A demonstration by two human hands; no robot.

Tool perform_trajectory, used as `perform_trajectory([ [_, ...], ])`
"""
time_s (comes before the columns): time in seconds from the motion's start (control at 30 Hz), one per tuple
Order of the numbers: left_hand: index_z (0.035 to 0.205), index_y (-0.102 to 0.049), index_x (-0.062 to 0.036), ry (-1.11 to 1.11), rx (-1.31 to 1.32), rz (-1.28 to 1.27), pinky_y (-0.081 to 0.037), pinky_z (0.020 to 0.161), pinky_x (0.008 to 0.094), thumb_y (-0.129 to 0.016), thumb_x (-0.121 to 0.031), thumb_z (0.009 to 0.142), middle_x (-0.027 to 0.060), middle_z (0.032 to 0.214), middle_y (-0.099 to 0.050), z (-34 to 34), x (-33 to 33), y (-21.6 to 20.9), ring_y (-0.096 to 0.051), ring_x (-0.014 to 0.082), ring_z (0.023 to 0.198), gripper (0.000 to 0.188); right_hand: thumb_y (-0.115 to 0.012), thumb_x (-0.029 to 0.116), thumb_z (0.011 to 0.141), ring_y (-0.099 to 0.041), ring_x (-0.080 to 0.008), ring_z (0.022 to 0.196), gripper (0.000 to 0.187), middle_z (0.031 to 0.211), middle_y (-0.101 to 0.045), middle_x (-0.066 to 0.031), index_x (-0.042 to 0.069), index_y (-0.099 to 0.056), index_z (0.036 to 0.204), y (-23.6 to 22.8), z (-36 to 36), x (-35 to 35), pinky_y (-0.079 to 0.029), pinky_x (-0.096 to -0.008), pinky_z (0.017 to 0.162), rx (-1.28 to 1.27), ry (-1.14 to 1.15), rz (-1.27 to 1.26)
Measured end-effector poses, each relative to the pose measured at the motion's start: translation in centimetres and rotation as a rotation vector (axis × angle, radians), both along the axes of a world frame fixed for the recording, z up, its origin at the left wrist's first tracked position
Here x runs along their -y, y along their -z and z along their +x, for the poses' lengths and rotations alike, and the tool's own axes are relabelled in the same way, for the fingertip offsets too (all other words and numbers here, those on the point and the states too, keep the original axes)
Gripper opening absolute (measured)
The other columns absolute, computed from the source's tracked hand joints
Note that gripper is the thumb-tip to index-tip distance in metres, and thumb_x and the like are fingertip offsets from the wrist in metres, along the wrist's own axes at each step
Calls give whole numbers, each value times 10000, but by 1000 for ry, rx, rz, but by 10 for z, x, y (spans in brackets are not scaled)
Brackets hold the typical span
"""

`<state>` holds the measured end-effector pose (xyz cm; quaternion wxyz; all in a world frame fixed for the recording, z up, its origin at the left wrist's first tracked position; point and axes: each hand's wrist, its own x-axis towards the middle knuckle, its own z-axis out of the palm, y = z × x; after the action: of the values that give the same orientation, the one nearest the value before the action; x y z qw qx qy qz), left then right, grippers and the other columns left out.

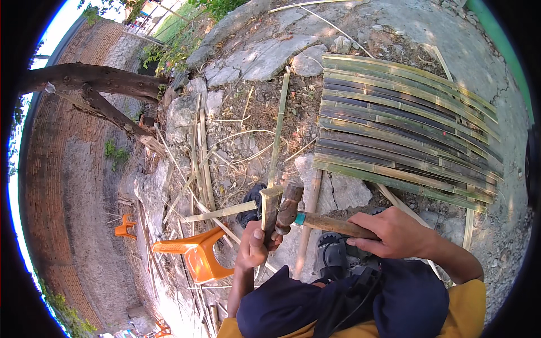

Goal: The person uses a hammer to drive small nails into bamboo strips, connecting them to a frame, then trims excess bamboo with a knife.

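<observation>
"So, in the head view, what do the hands hold?"

"The left hand (256, 246) is closed around a short, dark-faced, pale-edged piece of what looks like wood or bamboo (271, 213), held roughly upright in front of the body. The right hand (389, 232) grips the wooden handle of a hammer with a rusty brown metal head and teal band (332, 223). Its head overlaps the piece, just above the left fingers."

"What could go wrong?"

"A glancing blow could slide down onto those fingers, I'd judge, because the metal sits so near them. A loose left grip might let the piece twist. The dark grey shoe (333, 256) below could catch anything dropped, and the loose pale bamboo strips (204, 160) on the ground could trip a foot."

"And what is hard to make out?"

"The hammer head hides part of the piece, so I cannot tell whether they touch. Nor is it clear whether the long green bamboo strip (279, 127) beyond joins it or merely lies behind. Dark navy cloth (282, 304) covers the lap, and the lower edge cuts off the mustard-yellow clothing (469, 307)."
</observation>
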<state>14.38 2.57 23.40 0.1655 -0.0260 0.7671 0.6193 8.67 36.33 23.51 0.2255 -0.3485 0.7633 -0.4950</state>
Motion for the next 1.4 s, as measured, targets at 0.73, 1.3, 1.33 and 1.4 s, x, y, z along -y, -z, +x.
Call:
perform_trajectory([
  [0.73, 838, -521, -14, 41, -212, -198, -290, 459, 308, -298, -631, 1067, 2, 590, -427, 5, -13, -10, -382, 118, 486, 695, -759, 246, 933, -636, -360, 592, 295, 721, -662, -165, 30, -640, 1095, -3, 8, -11, -493, -418, 553, -54, 112, 33],
  [1.3, 985, -572, 7, -29, -300, -387, -437, 530, 346, -282, -570, 1080, 69, 662, -542, 5, -16, 3, -543, 206, 535, 653, -693, 214, 977, -640, -446, 706, 298, 802, -659, -215, 1, -569, 1145, -25, 14, 11, -488, -482, 615, 67, 232, -24],
  [1.33, 989, -572, 5, -20, -315, -417, -447, 541, 357, -278, -566, 1082, 82, 674, -550, 3, -18, 0, -560, 228, 548, 649, -692, 207, 976, -637, -452, 715, 305, 814, -658, -224, -8, -569, 1154, -27, 13, 11, -483, -486, 624, 101, 227, -27],
  [1.4, 994, -570, 0, -26, -329, -453, -462, 552, 375, -276, -560, 1087, 104, 679, -556, 2, -21, -4, -586, 268, 560, 639, -692, 202, 975, -636, -452, 713, 308, 815, -658, -225, -12, -571, 1159, -29, 11, 12, -484, -485, 623, 101, 217, -32],
])
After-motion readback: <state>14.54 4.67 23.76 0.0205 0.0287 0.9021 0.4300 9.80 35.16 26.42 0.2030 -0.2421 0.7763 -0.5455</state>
